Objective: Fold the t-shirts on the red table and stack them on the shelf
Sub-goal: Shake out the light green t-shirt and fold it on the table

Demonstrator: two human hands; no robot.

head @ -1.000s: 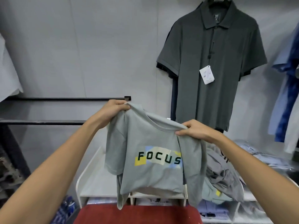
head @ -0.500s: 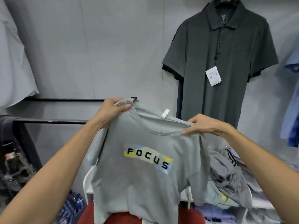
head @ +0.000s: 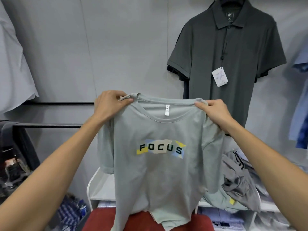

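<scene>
Even indoor light, soft shadows, edges warped

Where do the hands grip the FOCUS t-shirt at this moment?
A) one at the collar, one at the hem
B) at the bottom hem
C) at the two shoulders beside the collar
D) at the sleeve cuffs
C: the left hand and right hand each pinch a shoulder of the t-shirt beside the collar, so it hangs full length.

Your left hand (head: 111, 104) and right hand (head: 211, 110) were bare, with no gloves, rings or watch on them. Both your forearms were uncovered too, right to the frame's edge. Your fingernails were cut short and plain.
</scene>
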